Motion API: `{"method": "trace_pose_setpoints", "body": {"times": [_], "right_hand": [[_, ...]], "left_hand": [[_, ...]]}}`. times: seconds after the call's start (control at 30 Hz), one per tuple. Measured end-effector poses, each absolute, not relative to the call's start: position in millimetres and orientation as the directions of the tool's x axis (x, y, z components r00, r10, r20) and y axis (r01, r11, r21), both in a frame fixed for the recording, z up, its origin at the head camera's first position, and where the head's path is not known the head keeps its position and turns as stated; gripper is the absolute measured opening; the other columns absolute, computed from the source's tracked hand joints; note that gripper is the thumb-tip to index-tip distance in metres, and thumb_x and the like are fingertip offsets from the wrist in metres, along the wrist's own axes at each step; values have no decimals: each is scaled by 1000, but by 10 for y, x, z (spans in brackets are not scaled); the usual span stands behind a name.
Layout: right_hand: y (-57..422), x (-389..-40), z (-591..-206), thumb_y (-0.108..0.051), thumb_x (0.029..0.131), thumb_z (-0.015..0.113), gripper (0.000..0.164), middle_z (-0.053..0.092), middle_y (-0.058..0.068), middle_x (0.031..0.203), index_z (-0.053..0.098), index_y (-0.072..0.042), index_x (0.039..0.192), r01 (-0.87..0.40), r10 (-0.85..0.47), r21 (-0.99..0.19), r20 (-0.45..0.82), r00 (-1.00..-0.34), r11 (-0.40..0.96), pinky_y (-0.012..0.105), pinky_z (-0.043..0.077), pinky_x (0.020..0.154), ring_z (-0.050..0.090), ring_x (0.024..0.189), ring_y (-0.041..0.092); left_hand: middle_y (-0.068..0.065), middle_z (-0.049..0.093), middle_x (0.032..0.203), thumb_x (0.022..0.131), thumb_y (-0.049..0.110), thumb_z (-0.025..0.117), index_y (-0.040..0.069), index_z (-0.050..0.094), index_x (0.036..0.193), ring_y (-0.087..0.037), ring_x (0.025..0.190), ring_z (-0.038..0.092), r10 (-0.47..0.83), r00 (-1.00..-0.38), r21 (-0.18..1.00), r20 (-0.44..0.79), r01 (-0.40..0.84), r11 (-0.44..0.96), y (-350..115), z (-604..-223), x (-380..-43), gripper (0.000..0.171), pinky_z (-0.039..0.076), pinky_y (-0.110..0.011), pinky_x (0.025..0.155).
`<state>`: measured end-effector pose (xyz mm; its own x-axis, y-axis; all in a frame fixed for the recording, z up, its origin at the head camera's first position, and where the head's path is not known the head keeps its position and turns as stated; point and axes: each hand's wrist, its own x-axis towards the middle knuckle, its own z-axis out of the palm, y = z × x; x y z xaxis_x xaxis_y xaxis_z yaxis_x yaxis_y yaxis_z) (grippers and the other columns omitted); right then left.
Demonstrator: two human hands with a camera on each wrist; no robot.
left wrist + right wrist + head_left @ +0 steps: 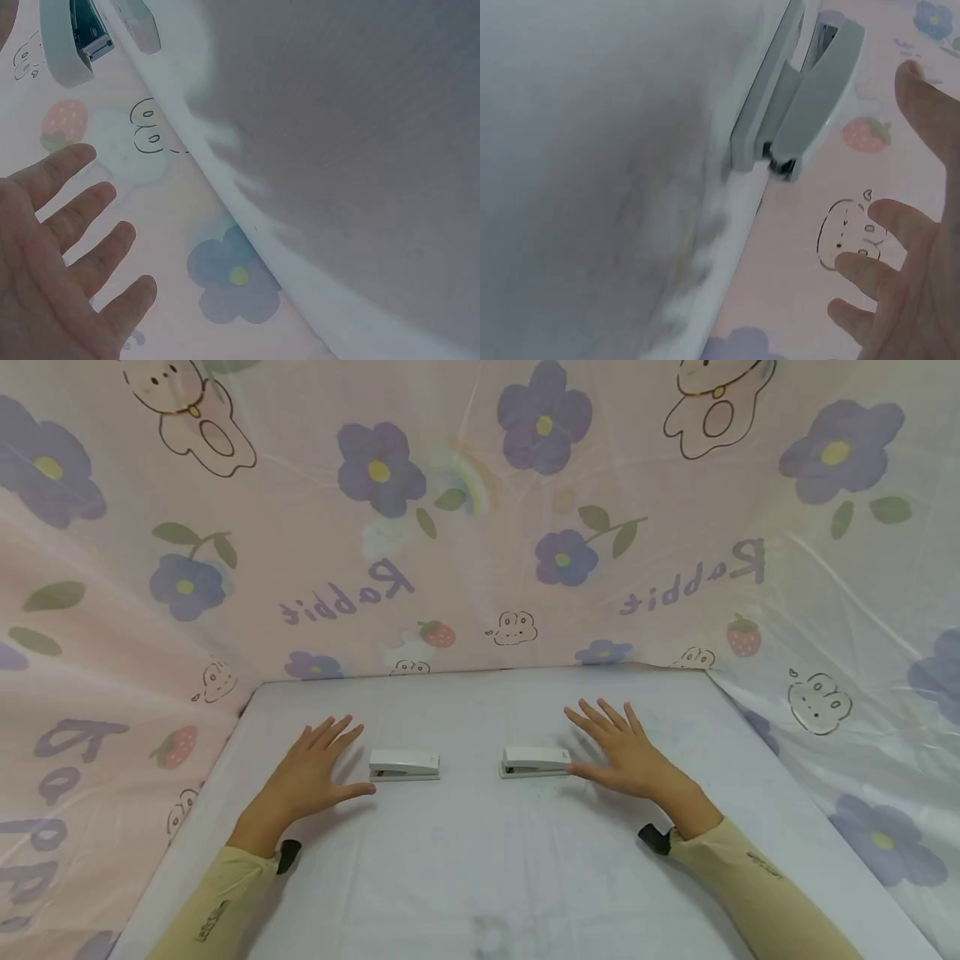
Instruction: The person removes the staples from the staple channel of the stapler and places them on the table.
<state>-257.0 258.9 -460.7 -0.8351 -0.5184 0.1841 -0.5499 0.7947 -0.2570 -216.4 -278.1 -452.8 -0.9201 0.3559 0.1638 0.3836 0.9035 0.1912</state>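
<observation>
Two white staplers lie side by side on the table, the left stapler [405, 762] and the right stapler [536, 759], with a gap between them. My left hand [311, 777] hovers just left of the first one, fingers spread and holding nothing. On the other side, my right hand [626, 760] is also spread and holds nothing. Its thumb tip overlaps the near end of the right stapler in the head view; I cannot tell whether they touch. Part of the left stapler [64, 45] shows at the top of the left wrist view. The right wrist view shows the right stapler [817, 101] beyond the thumb.
A white-covered table [465, 860] stretches beneath both hands. Behind it and along its sides hangs a pink and white curtain [465, 552] printed with flowers, rabbits and strawberries. Dark wrist devices show at the left cuff [288, 856] and the right cuff [654, 839].
</observation>
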Motion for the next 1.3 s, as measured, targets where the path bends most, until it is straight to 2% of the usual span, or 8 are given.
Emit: {"method": "trace_pose_setpoints", "body": {"times": [0.3, 0.57, 0.77, 1.03, 1.3], "right_hand": [[2224, -2592, -4575, -65, 98, 69, 92, 23, 6, 178, 28, -27, 171, -628, -594, -259, 204, -778, 734, 69, -2, 128, 11, 165, 39], [1866, -2615, -4575, -68, 99, 65, 92, 21, 4, 178, 26, -28, 172, -689, -657, -239, 208, -725, 684, 64, -1, 130, 12, 166, 34], [1600, -2616, -4587, -67, 98, 68, 92, 26, 6, 176, 29, -25, 171, -738, -700, -237, 233, -675, 632, 59, 5, 132, 19, 164, 34], [1209, -2641, -4572, -69, 96, 69, 93, 34, 7, 174, 32, -25, 170, -776, -740, -258, 239, -628, 575, 49, 11, 133, 29, 162, 32], [808, -2657, -4606, -61, 92, 81, 92, 44, 7, 167, 43, -18, 164, -809, -768, -298, 271, -580, 506, 49, 27, 130, 40, 156, 27]], "left_hand": [[-22, 38, 169, 82, 64, 86, 7, 45, 162, -50, 155, 32, 403, -903, 247, 152, 429, 869, -2786, -4570, -2248, 107, 20, -66, 127], [-22, 45, 163, 80, 58, 91, 7, 49, 160, -51, 148, 40, 431, -894, 325, 123, 447, 833, -2786, -4610, -2345, 104, 35, -72, 117], [-23, 45, 162, 81, 54, 92, 8, 50, 159, -52, 147, 41, 433, -898, 368, 76, 429, 825, -2801, -4657, -2419, 99, 36, -72, 116], [-22, 51, 156, 84, 45, 92, 7, 58, 151, -51, 145, 45, 445, -895, 437, 27, 411, 800, -2792, -4654, -2476, 84, 39, -71, 114], [-20, 59, 147, 85, 41, 92, 7, 63, 144, -48, 141, 50, 457, -890, 459, -1, 405, 791, -2775, -4663, -2518, 74, 40, -69, 114]]}}
